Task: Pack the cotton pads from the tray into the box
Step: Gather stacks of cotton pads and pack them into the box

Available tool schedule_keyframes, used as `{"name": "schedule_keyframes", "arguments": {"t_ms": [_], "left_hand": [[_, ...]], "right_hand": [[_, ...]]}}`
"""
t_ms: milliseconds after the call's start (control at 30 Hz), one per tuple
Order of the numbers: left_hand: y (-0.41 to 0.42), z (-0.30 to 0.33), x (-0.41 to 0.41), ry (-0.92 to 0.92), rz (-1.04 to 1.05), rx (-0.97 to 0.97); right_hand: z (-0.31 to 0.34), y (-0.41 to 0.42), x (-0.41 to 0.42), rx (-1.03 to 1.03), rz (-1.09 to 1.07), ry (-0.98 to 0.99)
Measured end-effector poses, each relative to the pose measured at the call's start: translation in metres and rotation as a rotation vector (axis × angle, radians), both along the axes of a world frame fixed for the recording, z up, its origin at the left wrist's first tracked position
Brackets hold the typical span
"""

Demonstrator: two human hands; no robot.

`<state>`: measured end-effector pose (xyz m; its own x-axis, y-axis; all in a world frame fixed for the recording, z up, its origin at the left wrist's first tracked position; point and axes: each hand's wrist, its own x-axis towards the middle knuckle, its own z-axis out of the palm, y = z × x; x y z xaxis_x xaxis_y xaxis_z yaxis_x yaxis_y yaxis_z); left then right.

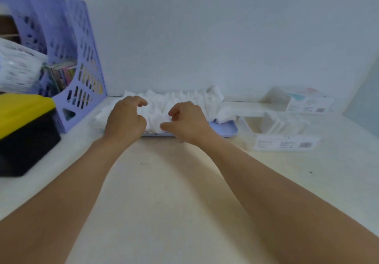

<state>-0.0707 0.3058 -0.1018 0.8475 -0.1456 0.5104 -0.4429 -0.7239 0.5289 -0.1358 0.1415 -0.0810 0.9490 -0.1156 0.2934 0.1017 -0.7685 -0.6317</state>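
A heap of white cotton pads [184, 97] fills a lilac tray [225, 129] against the back wall. My left hand [126, 118] hovers over the heap's left part, fingers curled, nothing clearly held. My right hand [187, 119] is just right of it over the front pads, thumb and fingers bent as if pinching; whether a pad is between them I cannot tell. A clear plastic box [274, 126] with several pads standing in it sits right of the tray. Its lid [287, 99] stands open behind it.
A lilac file rack [82, 63] with books stands at the back left. A yellow-lidded black box [24, 132] sits in front of it, with a white basket [16, 69] above. Pale bare desk [174, 181] lies between my forearms.
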Motion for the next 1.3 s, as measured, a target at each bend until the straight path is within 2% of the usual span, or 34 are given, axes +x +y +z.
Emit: {"name": "schedule_keyframes", "arguments": {"t_ms": [67,200,400,667,1100,1200,1300], "left_hand": [[0.027,-0.014,0.001,0.003,0.047,0.046],[0.041,-0.03,0.006,-0.024,-0.039,0.048],[0.032,-0.028,0.004,0.023,-0.05,-0.025],[0.035,-0.027,0.003,0.046,-0.079,-0.024],[0.028,-0.025,-0.002,0.025,-0.071,-0.023],[0.026,-0.025,0.0,-0.054,-0.071,0.043],[0.024,-0.026,0.004,-0.032,-0.053,0.134]], "right_hand": [[-0.01,0.019,0.016,-0.062,-0.035,0.05],[-0.021,0.041,0.032,-0.069,-0.156,0.084],[-0.026,0.063,0.047,-0.16,-0.21,0.035],[-0.023,0.061,0.046,-0.319,-0.208,-0.031],[-0.027,0.034,0.041,-0.235,-0.128,-0.063],[-0.029,0.032,0.043,-0.212,-0.107,-0.069],[-0.028,0.03,0.044,-0.231,-0.1,-0.052]]}}
